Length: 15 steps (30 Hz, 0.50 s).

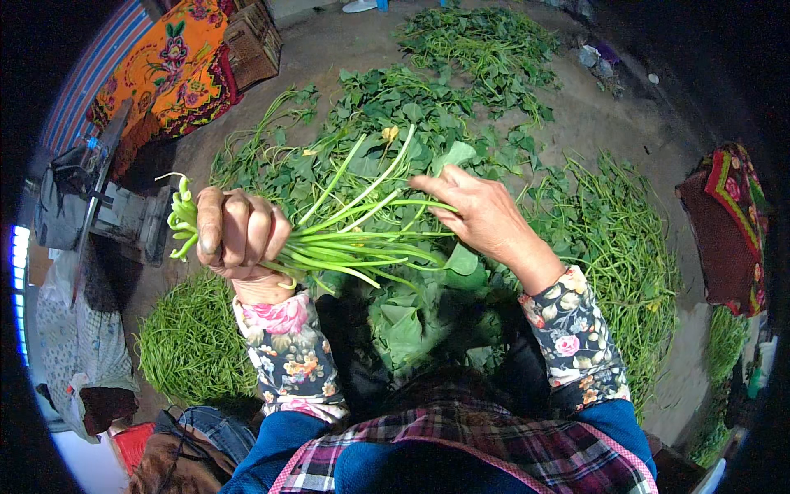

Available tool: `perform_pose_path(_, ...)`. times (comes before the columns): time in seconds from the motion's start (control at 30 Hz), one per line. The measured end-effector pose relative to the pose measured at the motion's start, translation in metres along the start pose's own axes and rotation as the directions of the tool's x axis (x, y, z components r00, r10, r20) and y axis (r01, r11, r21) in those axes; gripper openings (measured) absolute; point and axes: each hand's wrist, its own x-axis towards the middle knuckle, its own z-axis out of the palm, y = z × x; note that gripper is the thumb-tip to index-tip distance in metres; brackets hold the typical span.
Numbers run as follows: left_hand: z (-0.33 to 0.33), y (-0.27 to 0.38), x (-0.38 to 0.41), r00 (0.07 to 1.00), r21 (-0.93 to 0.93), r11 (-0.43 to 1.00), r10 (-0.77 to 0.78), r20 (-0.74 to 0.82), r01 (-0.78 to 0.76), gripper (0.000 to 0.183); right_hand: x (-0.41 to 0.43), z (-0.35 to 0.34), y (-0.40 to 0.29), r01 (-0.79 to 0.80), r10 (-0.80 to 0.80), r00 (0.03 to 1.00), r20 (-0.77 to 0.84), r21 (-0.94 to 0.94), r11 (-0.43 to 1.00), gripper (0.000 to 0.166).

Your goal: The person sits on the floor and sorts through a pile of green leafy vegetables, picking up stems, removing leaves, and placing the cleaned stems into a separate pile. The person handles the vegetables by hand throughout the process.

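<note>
My left hand (241, 231) is closed around a bunch of pale green leaf stems (345, 250), whose cut or curled ends stick out at its left. The stems fan out to the right. At their far tips, my right hand (475, 210) has thumb and fingers pinched on a green leaf (455, 155) and a stem. A second leaf (461, 260) hangs just below that hand. Beneath both hands lie large loose leaves (401, 327) at my lap and a broad heap of leafy vines (395, 105) on the floor.
A pile of trimmed green stems (194, 339) lies at the left, and a longer pile (629, 272) at the right. More leafy vines (487, 43) lie farther off. An orange floral cloth (173, 68) covers something at upper left; a red patterned cloth (728, 228) is at the right.
</note>
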Motion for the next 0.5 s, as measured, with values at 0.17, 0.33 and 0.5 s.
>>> perform_pose_path(0.17, 0.005, 0.009, -0.006, 0.995, 0.007, 0.999, 0.042, -0.091, -0.041, 0.014, -0.002, 0.009, 0.013, 0.038, -0.034, 0.996, 0.083, -0.047, 0.998, 0.012)
perform_pose_path(0.33, 0.003, 0.017, -0.018, 0.970, 0.060, 0.988, 0.152, -0.190, -0.143, 0.009, -0.005, 0.003, 0.018, 0.030, -0.028, 0.999, 0.040, -0.049, 0.998, 0.012)
perform_pose_path(0.5, -0.002, 0.021, -0.022, 0.966, 0.063, 0.986, 0.162, -0.201, -0.152, 0.009, -0.003, 0.003, 0.024, -0.044, 0.059, 0.991, -0.122, 0.115, 0.992, 0.013)
